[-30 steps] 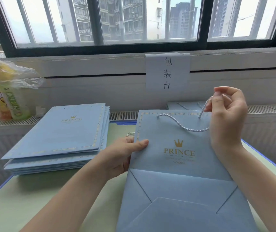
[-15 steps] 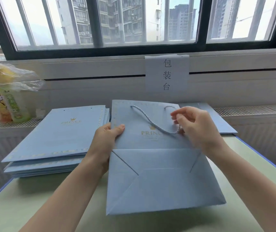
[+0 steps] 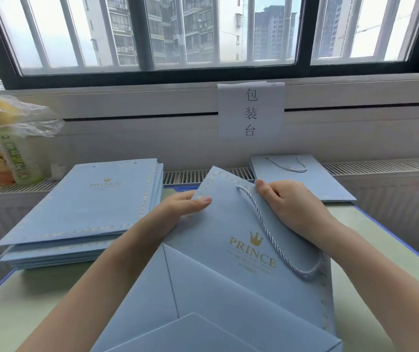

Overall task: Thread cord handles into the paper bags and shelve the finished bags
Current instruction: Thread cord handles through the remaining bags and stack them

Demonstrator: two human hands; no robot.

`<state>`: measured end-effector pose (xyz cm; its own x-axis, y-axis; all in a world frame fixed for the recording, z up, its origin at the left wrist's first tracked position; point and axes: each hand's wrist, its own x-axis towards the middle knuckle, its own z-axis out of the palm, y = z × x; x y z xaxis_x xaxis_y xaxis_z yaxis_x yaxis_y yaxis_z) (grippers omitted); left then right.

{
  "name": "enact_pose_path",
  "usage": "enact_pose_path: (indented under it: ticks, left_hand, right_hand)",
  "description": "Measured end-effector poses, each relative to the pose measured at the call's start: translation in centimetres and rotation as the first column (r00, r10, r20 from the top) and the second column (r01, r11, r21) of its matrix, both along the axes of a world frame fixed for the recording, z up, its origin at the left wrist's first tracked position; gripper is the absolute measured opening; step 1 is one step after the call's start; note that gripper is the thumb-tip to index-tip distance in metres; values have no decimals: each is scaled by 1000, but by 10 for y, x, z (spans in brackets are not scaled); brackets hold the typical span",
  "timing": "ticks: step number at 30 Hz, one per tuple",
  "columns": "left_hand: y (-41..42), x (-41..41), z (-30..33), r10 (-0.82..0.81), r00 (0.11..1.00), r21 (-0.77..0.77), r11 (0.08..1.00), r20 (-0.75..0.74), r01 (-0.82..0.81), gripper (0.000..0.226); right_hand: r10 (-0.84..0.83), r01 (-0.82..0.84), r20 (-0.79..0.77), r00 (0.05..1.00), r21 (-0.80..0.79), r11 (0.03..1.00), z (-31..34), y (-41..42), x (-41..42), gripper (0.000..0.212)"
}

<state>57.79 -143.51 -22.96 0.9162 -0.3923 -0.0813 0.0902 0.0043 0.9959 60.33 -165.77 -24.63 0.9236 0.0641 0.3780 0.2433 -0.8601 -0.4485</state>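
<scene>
1. The pale green table with a blue rim (image 3: 371,250) is cut off at the bottom and both sides of the head view; bare top shows at its near left and along its right edge.
2. The flat light-blue paper bag printed PRINCE in gold (image 3: 228,275) lies tilted at the centre, its folded base cut off by the lower frame; small print under the logo is unreadable.
3. The stack of flat light-blue bags without cords (image 3: 81,212) sits left, just beside it; a corded light-blue bag (image 3: 302,179) lies behind, near the grille.
4. The left hand (image 3: 178,212) pinches the bag's left edge, thumb on top, fingers hidden beneath.
5. The right hand (image 3: 289,207) rests at the bag's top edge, fingers curled beside the twisted white cord handle (image 3: 274,240); whether they grip the cord, I cannot tell.
</scene>
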Motion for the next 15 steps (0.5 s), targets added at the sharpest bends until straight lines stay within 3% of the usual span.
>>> enact_pose_path:
  ticks: [3,5,9,15]
  left_hand:
    - [1,-1,-7,42,997,-92,995,-64,-48,38]
    - [0,-2,-10,92,993,-51,994,-79,-96,43]
    - [-3,-2,-14,182,983,31,983,-21,-181,15]
    - [-14,-4,-20,200,977,34,979,66,-203,11]
  right_hand:
    - [109,-110,-27,994,-50,993,4,14,-10,53]
    - [162,-162,-12,987,-116,980,3,23,-16,53]
    - [153,-142,25,988,-257,956,-1,32,-24,51]
    - [155,-149,6,988,-244,958,-1,42,-28,46]
